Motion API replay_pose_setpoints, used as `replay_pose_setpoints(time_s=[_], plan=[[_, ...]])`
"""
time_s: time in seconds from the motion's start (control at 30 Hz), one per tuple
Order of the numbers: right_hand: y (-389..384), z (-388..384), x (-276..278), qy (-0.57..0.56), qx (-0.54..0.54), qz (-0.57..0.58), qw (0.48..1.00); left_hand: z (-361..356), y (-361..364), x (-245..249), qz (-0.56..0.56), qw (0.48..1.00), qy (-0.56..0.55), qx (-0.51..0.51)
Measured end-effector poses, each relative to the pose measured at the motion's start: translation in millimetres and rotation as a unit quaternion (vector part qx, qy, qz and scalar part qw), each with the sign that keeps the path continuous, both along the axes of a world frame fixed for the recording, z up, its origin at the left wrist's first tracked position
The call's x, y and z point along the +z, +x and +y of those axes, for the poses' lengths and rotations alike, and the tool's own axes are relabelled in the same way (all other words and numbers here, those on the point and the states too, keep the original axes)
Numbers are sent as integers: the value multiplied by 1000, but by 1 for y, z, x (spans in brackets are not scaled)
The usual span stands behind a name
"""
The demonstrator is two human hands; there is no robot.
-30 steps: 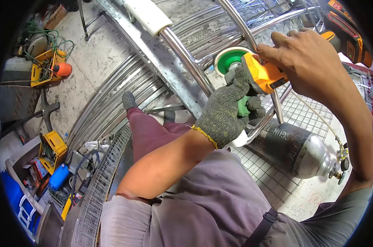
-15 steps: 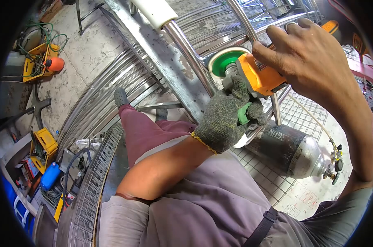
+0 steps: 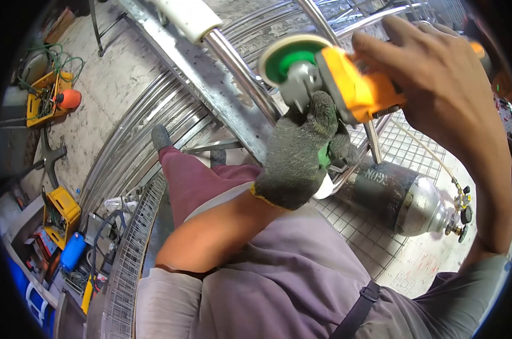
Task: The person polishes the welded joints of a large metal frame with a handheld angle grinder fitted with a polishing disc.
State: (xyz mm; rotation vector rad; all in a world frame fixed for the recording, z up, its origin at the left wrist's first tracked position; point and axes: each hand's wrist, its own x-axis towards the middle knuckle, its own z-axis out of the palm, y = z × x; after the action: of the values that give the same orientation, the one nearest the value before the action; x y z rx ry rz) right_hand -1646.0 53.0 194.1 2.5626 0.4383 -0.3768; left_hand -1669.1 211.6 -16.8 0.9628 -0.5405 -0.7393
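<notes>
An orange angle grinder (image 3: 349,85) with a grey gear head is held between my two hands. Its disc has a green middle and a pale rim (image 3: 265,56), and overlaps the shiny metal tubes in this view. My left hand (image 3: 294,158), in a dark knitted glove with a yellow cuff edge, is closed around the grip just below the gear head; a bit of green shows between the fingers. My bare right hand (image 3: 437,79) wraps the rear of the orange body, slightly blurred. Left of the disc runs a polished tube (image 3: 239,65) with a white sleeve (image 3: 191,20).
A flat metal beam (image 3: 211,85) slants across the frame, with bundles of long metal tubes (image 3: 131,124) on the floor behind it. To my right a gas cylinder (image 3: 374,195) lies on wire mesh. Yellow crates (image 3: 61,212) with tools stand at left.
The grinder has been raised up and to the left in view, and tipped so more of its disc and gear head show. Both hands moved with it, keeping their hold.
</notes>
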Motion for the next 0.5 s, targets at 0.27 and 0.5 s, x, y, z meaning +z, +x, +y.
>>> replay_pose_setpoints(time_s=[0.27,0.5], plan=[[-56,0,21,410,-521,35,748,12,-41,71,89,972,-33,-213],[-84,3,8,538,-699,161,443,-10,-25,92,17,938,71,-340]])
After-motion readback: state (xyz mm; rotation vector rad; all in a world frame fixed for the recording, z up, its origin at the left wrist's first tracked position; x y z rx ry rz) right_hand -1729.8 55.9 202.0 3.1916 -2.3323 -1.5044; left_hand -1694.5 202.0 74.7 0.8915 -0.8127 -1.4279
